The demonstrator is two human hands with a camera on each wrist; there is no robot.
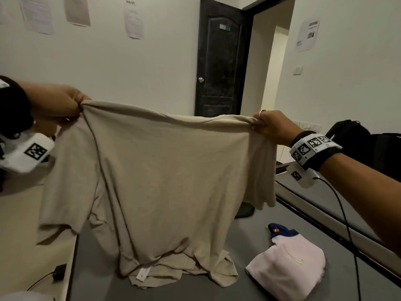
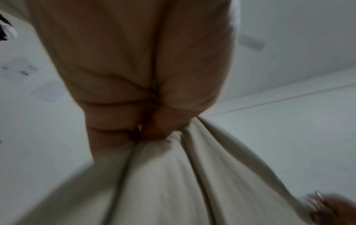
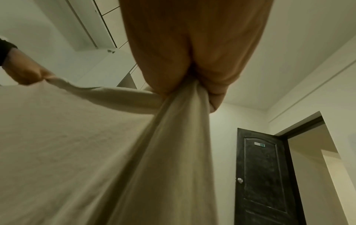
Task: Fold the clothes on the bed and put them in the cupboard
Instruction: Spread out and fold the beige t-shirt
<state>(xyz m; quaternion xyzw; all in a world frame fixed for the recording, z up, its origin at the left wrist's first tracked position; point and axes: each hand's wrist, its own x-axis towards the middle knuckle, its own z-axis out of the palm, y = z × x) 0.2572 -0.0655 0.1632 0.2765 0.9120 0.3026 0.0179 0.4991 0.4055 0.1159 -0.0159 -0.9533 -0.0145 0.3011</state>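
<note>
Left hand (image 1: 58, 103) gripped one upper corner of the beige cotton T-shirt (image 1: 165, 177), fingers curled tight over bunched cloth; the left wrist view, blurred, showed the same clenched hold. The shirt hung spread between both hands above the grey bed surface (image 1: 271, 216), its top edge pulled near-taut, probably to shake it flat and find its outline before folding. It appeared to hang upside down: the lower end, with a small white label (image 1: 142, 274), lay crumpled on the bed in the near middle, and a short sleeve (image 1: 63, 205) drooped at the left. Which face of the shirt was toward the camera could not be judged. Further right on the bed lay a pale pink garment with a stitched logo (image 1: 288, 270), loosely folded or bundled, which of the two was unclear, with a navy piece (image 1: 280, 230) at its far end. A small dark object (image 1: 245, 210) sat half hidden behind the shirt's right edge, not identifiable. Right hand (image 1: 271, 127), a ring (image 1: 262, 111) on one finger, clutched the other upper corner, fingers wrapped round a gathered fold; the right wrist view confirmed it. Black bag (image 1: 355, 140) at far right, cut off by the forearm. Dark wooden door (image 1: 221, 61) stood open beyond. The pale cabinet doors (image 3: 108, 24) high in the right wrist view were possibly the cupboard.
</note>
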